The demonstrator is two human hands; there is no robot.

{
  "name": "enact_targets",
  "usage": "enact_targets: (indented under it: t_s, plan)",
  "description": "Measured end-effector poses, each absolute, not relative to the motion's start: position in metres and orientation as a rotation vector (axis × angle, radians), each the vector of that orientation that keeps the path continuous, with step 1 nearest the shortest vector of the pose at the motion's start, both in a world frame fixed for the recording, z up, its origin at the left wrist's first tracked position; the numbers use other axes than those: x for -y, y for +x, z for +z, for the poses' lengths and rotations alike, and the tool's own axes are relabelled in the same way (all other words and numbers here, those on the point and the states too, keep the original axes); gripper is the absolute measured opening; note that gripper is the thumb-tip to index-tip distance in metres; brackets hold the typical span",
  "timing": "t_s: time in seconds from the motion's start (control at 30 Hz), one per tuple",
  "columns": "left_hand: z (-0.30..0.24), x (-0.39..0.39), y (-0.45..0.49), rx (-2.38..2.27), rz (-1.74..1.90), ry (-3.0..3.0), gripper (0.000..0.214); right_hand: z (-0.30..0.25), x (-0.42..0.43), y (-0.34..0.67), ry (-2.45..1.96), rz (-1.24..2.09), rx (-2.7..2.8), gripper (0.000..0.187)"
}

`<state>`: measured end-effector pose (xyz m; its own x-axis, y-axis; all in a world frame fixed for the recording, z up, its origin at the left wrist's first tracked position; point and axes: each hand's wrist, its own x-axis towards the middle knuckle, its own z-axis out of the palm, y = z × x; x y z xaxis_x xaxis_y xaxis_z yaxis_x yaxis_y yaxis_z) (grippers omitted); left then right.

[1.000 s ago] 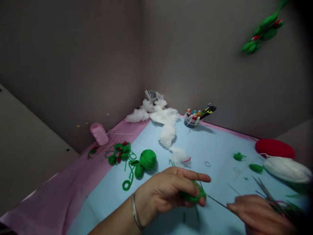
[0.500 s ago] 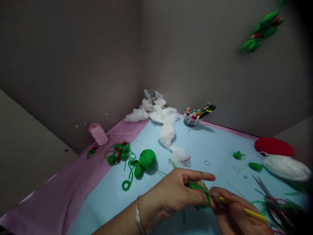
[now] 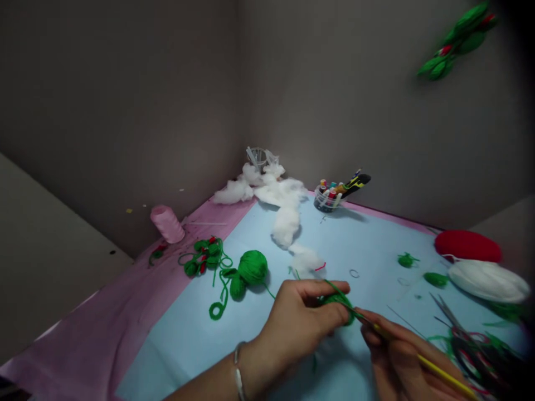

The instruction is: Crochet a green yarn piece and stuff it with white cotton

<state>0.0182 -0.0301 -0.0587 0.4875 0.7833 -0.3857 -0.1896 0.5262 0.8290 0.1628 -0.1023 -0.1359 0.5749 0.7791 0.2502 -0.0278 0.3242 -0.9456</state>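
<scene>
My left hand (image 3: pixel 303 314), with a silver bangle at the wrist, pinches a small green crochet piece (image 3: pixel 340 303). A strand of green yarn runs over its raised index finger. In my right hand (image 3: pixel 401 348) is a yellow-handled crochet hook (image 3: pixel 432 368), its metal tip at the edge of the green piece, among the yarn. The fingers partly hide the piece. Left of my left hand lies a green yarn ball (image 3: pixel 253 267), with a strand leading from it toward that hand.
Scissors (image 3: pixel 449 312) lie right of my right hand, near red yarn (image 3: pixel 467 246) and white yarn (image 3: pixel 487 281). White stuffing (image 3: pixel 286 225) spreads toward the corner. A tub of thread spools (image 3: pixel 328 200) stands behind. Finished green pieces (image 3: pixel 204 256) and a pink thread cone (image 3: pixel 167 224) are at left.
The hook has moved closer to the left fingers, its tip now at the piece's edge. My left index finger has dropped slightly, and the yarn over it slants differently. The view shifted a little.
</scene>
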Motion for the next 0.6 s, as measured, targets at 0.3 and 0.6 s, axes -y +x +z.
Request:
enact_targets:
  t_s: [0.3,0.6]
  plan:
    - [-0.063,0.028,0.008,-0.75,0.633,0.914,0.051,-0.133,0.102,0.163,-1.126,0.712,0.76,0.018]
    - [-0.066,0.025,0.008,-0.677,0.622,0.818,0.079,-0.137,0.102,0.175,-1.065,0.643,0.935,0.017]
